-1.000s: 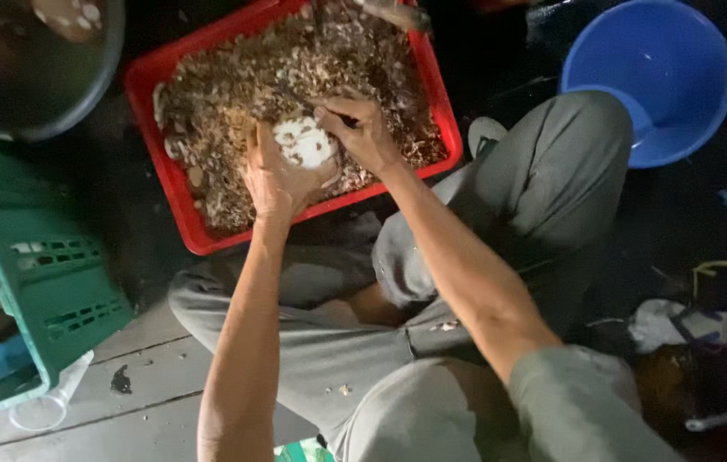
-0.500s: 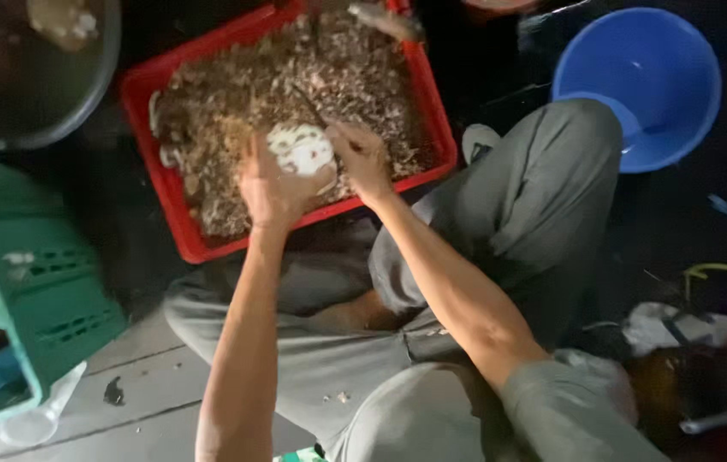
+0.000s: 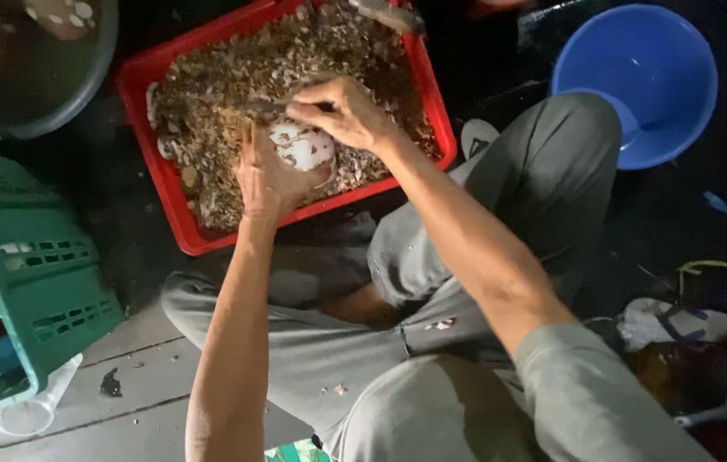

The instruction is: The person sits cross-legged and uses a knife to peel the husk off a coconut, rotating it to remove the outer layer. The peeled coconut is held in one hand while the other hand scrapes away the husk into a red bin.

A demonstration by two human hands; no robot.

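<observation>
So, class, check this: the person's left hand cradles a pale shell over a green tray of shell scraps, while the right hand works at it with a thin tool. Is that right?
Not quite: the tray is red, not green, as the head view shows. The rest stands: the left hand cradles the pale shell over the shell scraps, and the right hand works at it with a thin tool.

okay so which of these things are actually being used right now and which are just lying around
In use: left hand cupping white shell; right hand holding thin tool; red tray of shell bits.

Lying about: blue bucket, green crate, dark basin, sandal.
</observation>
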